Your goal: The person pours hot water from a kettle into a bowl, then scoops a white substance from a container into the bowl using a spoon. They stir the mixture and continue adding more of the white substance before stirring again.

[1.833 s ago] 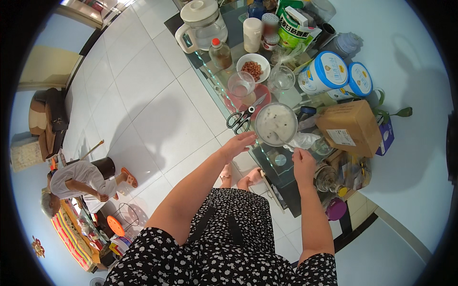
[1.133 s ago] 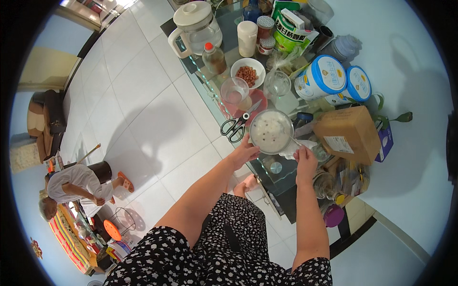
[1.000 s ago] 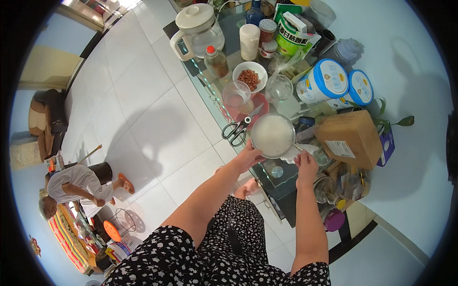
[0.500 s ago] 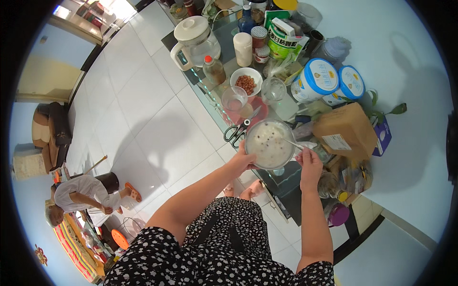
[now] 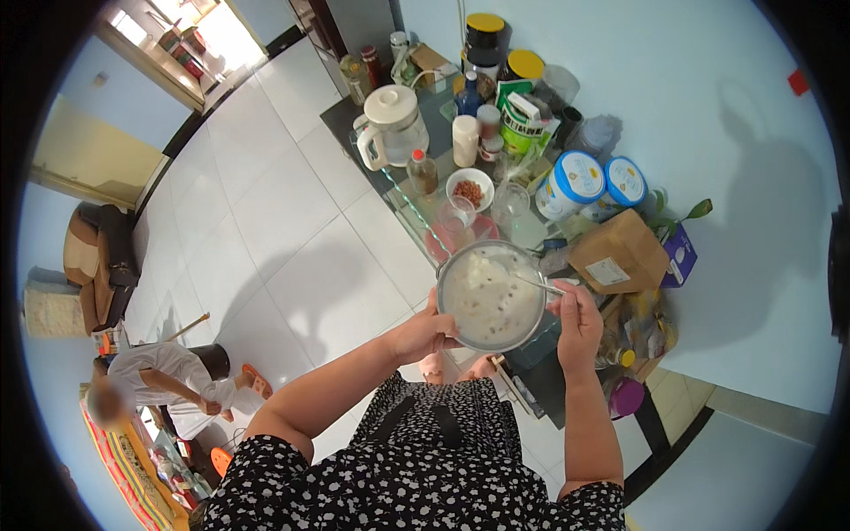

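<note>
A clear round bowl (image 5: 469, 323) of milky white liquid with pale lumps and dark bits is held in front of me, over the table's edge. My left hand (image 5: 423, 334) grips its left rim, thumb on top and fingers beneath. In my right hand (image 5: 578, 323) is the handle of a metal spoon (image 5: 537, 285), pinched between thumb and fingers. The spoon's head dips into the liquid and is hidden there. Just beyond the bowl are a red plate (image 5: 482, 228), a clear cup (image 5: 456, 213) and a white bowl of reddish-brown nuts (image 5: 470, 188).
The dark glass table carries a glass kettle (image 5: 393, 128), a red-capped bottle (image 5: 423, 173), blue-lidded tubs (image 5: 573, 184) and a cardboard box (image 5: 618, 250). A blue wall (image 5: 744, 292) borders it on the right. At left, a person in white (image 5: 168, 380) sits above the tiled floor (image 5: 301, 230).
The bowl and both hands have come closer to me and look larger. The spoon stays in the liquid. The scissors beside the bowl are now mostly hidden, and the whole view has shifted.
</note>
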A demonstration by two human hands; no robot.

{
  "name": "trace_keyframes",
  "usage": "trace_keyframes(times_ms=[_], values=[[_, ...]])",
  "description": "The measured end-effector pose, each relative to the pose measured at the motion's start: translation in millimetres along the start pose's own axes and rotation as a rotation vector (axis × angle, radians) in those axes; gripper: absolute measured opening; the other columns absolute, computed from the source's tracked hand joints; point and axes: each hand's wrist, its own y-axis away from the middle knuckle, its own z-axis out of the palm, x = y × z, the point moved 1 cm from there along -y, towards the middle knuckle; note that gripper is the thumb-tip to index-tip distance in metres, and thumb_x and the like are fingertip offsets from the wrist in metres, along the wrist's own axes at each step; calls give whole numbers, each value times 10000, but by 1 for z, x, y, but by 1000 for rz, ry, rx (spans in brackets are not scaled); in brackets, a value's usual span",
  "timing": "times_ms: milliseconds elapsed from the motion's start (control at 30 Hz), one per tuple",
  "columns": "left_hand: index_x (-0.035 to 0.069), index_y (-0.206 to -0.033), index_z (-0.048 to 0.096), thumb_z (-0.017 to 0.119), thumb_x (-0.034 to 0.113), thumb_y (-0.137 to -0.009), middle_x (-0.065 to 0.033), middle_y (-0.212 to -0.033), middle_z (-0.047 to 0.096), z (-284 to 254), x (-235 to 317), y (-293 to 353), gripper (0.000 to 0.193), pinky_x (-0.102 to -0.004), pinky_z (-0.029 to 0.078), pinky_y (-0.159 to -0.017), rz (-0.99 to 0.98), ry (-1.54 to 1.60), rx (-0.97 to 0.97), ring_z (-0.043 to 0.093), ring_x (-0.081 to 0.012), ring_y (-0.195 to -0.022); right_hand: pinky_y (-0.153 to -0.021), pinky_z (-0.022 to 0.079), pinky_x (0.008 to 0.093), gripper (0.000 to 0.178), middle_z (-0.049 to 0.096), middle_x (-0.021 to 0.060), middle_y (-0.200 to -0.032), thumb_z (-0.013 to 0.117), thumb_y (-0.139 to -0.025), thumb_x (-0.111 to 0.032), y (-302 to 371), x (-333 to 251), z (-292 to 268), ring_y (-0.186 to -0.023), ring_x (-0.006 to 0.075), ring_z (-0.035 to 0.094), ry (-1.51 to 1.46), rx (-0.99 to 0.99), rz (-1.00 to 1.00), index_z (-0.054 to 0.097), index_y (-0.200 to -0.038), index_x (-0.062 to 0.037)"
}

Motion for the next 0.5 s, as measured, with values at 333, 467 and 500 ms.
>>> trace_keyframes(times_ms=[333, 467, 500], values=[[96, -1435, 160, 514, 137, -776, -127, -1362, 399, 16, 24, 71, 749, -439, 428, -987, 151, 33, -36, 488, -265, -1185, -620, 428, 228, 211, 567, 38, -736, 455, -963, -125, 22, -83, -2, -661, 94, 518, 184, -70, -67, 614, -997, 9], [60, -1423, 212, 524, 283, -868, -147, -1385, 387, 21, 20, 91, 675, -451, 419, -994, 188, 41, -19, 466, -270, -1216, -612, 440, 221, 240, 576, 31, -688, 440, -977, -161, 28, -97, 2, -620, 82, 524, 43, -155, -2, 604, -979, 15], [53, -1422, 221, 521, 335, -895, -151, -1390, 383, 24, 18, 96, 669, -454, 417, -996, 201, 37, -10, 460, -271, -1224, -608, 448, 220, 246, 578, 31, -687, 440, -979, -171, 30, -100, 3, -615, 81, 529, -9, -165, 65, 601, -978, 14]])
